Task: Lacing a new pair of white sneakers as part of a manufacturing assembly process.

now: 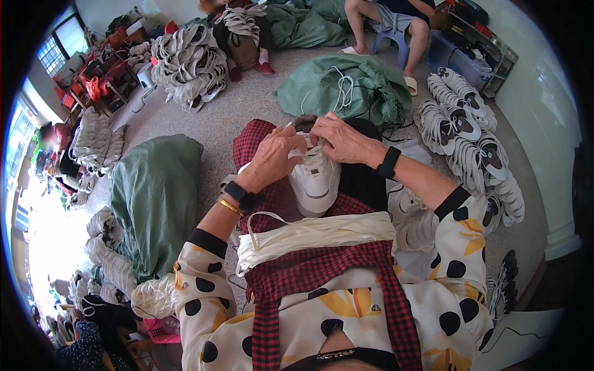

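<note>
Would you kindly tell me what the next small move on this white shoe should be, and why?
I would probably draw the thin white lace snug near the opening of the white, round-toed shoe: lace already crosses its front, and the left grip and right grip are both at the upper rows. Whether it is slack there, I cannot tell.

White light glares on your left, a barred window farther ahead; speckled grey floor surrounds you, a pale wall and shelf rack at your right
</note>
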A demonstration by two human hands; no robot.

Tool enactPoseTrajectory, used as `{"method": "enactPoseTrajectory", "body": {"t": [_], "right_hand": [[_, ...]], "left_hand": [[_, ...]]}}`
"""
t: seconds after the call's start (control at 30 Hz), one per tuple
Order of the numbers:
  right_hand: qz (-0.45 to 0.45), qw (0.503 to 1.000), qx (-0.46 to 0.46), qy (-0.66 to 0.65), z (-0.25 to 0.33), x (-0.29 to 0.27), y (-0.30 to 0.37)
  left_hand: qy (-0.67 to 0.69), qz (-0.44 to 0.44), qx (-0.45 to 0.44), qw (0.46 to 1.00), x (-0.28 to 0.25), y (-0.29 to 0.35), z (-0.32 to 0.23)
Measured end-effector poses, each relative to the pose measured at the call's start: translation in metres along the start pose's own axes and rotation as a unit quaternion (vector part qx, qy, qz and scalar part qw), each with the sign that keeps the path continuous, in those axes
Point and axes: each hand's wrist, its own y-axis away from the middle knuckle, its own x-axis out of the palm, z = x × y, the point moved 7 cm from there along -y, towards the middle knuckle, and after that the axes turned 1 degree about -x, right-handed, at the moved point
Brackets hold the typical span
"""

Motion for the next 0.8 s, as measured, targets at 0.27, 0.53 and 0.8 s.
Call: {"method": "enactPoseTrajectory", "body": {"t": [0.27, 0.53, 0.8], "right_hand": [[-0.010, 1.000, 0.014, -0.022, -0.002, 0.003, 0.002], [0.007, 0.998, 0.035, -0.046, 0.000, -0.001, -0.002], [0.070, 0.993, 0.032, -0.086, -0.005, -0.001, -0.005]], "left_hand": [[-0.038, 0.006, 0.008, 0.999, 0.003, 0.000, -0.005], [-0.007, 0.018, 0.048, 0.999, 0.012, 0.017, -0.036], [0.050, 0.053, -0.154, 0.985, -0.011, 0.049, 0.011]]}}
